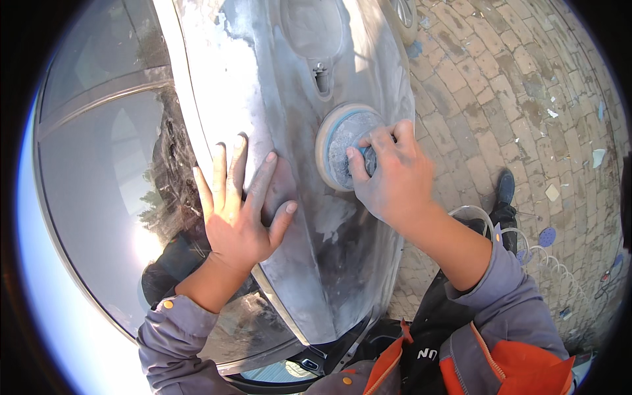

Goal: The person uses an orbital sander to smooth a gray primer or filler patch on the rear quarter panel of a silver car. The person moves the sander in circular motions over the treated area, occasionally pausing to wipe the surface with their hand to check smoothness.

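A car door (303, 257) with a dull, grey, dusty sanded surface spans the middle of the view. My right hand (395, 171) grips a round sanding pad (343, 141) by the middle of its back, fingers bent and thumb pressed in. The pad has a pale rim with a blue ring and lies against the door just below the door handle opening (321, 80). To the left, my left hand (240, 220) lies flat on the panel near the window edge, fingers spread and dusty, holding nothing. My right palm hides part of the pad.
Dark window glass (99, 178) stretches along the left, reflecting the sun. On the right lies brick paving (474, 85) with scraps scattered over it. A coiled clear hose (553, 260) runs there beside a purple disc (547, 237). My dark shoe (505, 187) stands on the bricks.
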A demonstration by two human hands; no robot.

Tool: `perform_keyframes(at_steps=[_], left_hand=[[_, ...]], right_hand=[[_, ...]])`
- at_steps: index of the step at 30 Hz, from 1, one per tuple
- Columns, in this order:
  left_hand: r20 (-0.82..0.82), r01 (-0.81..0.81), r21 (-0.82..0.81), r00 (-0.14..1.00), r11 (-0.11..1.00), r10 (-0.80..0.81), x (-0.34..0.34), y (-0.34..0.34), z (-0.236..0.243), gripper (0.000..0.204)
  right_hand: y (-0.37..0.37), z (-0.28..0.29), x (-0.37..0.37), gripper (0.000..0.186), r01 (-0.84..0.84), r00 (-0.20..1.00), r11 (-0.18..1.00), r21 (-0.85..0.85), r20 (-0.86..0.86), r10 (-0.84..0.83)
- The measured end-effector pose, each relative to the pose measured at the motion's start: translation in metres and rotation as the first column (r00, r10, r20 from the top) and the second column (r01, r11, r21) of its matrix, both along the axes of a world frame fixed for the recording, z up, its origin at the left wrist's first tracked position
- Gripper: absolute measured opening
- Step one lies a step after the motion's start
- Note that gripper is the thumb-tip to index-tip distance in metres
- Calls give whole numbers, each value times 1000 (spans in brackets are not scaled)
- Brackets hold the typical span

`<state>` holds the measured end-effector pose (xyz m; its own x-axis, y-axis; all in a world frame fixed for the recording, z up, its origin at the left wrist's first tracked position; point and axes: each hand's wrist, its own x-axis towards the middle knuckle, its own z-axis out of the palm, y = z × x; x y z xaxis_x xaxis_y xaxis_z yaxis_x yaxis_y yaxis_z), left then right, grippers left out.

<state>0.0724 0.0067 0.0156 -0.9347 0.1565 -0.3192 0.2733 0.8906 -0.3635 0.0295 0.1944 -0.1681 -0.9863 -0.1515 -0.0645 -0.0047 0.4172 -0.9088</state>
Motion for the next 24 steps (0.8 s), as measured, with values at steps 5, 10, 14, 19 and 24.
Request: perform_keyframes(at_steps=[5,10,14,19,24], left_hand=[[-2,-4,8,1000,1000,4,-1,1,0,73],[2,-19,1,1000,1000,19,-1,1,0,72],[2,-13,-1,1000,1000,13,-1,1,0,72],[11,-15,-7,1000,1000,15,0,0,0,72],[-6,-19,-4,1000,1000,19,1,-2,-1,73]], right_hand=[[-7,9,-7,25,-6,1000,996,-94,-31,3],[-2,5,-26,23,11,1000,1000,-23,-19,-12],[-9,14,-31,22,-21,998,998,-66,-58,17],[-7,10,-52,24,60,997,998,2,-54,-60],[-15,17,-56,24,-2,997,998,-64,-71,-2]])
